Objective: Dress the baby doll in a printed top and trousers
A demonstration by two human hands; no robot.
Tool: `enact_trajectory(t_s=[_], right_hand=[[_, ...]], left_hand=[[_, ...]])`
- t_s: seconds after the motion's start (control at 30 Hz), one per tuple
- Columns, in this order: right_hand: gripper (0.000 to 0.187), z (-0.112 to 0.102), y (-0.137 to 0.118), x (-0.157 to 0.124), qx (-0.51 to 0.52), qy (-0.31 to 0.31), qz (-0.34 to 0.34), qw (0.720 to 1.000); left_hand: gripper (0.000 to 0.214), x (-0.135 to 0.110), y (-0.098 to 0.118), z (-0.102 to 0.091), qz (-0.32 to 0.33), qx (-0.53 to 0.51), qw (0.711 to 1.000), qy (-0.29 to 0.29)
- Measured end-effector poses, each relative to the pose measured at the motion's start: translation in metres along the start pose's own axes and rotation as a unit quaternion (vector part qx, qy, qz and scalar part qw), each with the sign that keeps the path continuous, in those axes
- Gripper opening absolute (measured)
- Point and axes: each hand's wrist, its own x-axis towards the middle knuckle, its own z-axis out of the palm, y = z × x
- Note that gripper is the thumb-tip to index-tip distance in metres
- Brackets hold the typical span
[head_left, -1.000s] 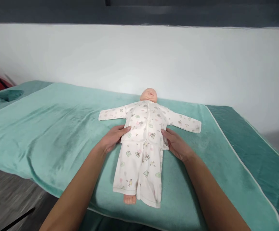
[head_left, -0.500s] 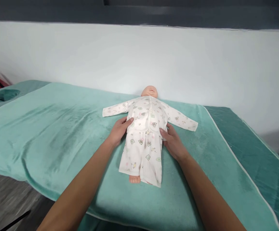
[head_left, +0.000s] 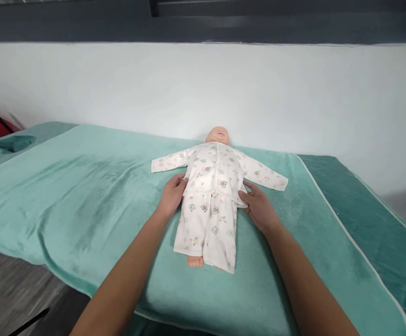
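Baby doll [head_left: 212, 173], in printed shirt and trousers, lies supine on the teal towel [head_left: 83, 186], head toward the far wall; left hand [head_left: 172, 196] and right hand [head_left: 259, 207], half-curled, have drawn in to touch the shirt hem [head_left: 212, 193] at either side, grip not discernible.

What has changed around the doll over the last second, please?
The left hand curled its fingers in against the hem of the shirt; the right hand shifted slightly, thumb now on the hem's corner. The doll, trousers and towel stayed put.
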Motion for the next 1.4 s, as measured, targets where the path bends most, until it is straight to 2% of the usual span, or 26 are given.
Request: enact_trajectory(t_s=[0.23, 0.5, 0.57, 0.6, 0.67, 0.7, 0.73, 0.8, 0.87, 0.93, 1.0, 1.13, 1.2, 1.33, 1.4], right_hand=[[0.068, -0.008, -0.013, -0.009, -0.001, -0.085, 0.035, 0.996], [0.071, -0.013, -0.03, -0.018, -0.044, -0.105, 0.084, 0.99], [0.07, -0.021, -0.031, -0.014, -0.065, -0.062, 0.091, 0.992], [0.068, -0.026, -0.031, -0.012, -0.075, -0.019, 0.086, 0.993], [0.059, -0.04, -0.031, -0.005, -0.101, 0.103, 0.038, 0.989], [0.052, -0.048, -0.03, -0.001, -0.118, 0.17, -0.004, 0.978], [0.046, -0.057, -0.03, 0.004, -0.142, 0.236, -0.052, 0.96], [0.037, -0.073, -0.028, 0.011, -0.208, 0.342, -0.14, 0.906], [0.037, -0.085, -0.026, 0.018, -0.278, 0.397, -0.169, 0.858], [0.039, -0.092, -0.024, 0.023, -0.325, 0.403, -0.149, 0.842], [0.04, -0.095, -0.022, 0.028, -0.344, 0.386, -0.126, 0.847], [0.037, -0.1, -0.02, 0.041, -0.351, 0.389, -0.139, 0.841], [0.035, -0.105, -0.02, 0.049, -0.326, 0.384, -0.169, 0.847], [0.037, -0.12, -0.019, 0.069, -0.222, 0.345, -0.231, 0.882], [0.04, -0.127, -0.02, 0.077, -0.177, 0.348, -0.248, 0.887]], left_hand=[[0.05, -0.004, -0.001, -0.004, -0.013, -0.03, 0.999, 0.034], [0.049, -0.01, 0.006, -0.006, -0.022, -0.032, 0.998, 0.048], [0.048, -0.011, 0.007, -0.007, -0.029, -0.02, 0.998, 0.05], [0.048, -0.012, 0.008, -0.007, -0.031, -0.009, 0.998, 0.048], [0.046, -0.012, 0.007, -0.009, -0.028, 0.02, 0.998, 0.047], [0.045, -0.012, 0.007, -0.01, -0.023, 0.034, 0.998, 0.048], [0.044, -0.011, 0.006, -0.01, -0.019, 0.045, 0.997, 0.051], [0.041, -0.01, 0.004, -0.011, -0.013, 0.059, 0.997, 0.056], [0.04, -0.009, 0.003, -0.012, -0.011, 0.065, 0.996, 0.055], [0.04, -0.009, 0.002, -0.012, -0.008, 0.066, 0.996, 0.053], [0.04, -0.009, 0.002, -0.012, -0.005, 0.068, 0.996, 0.052], [0.041, -0.011, 0.005, -0.013, -0.003, 0.061, 0.997, 0.043], [0.041, -0.012, 0.006, -0.013, -0.004, 0.053, 0.998, 0.038], [0.044, -0.012, 0.008, -0.013, -0.005, 0.046, 0.998, 0.034], [0.045, -0.012, 0.007, -0.013, -0.004, 0.045, 0.998, 0.034]])
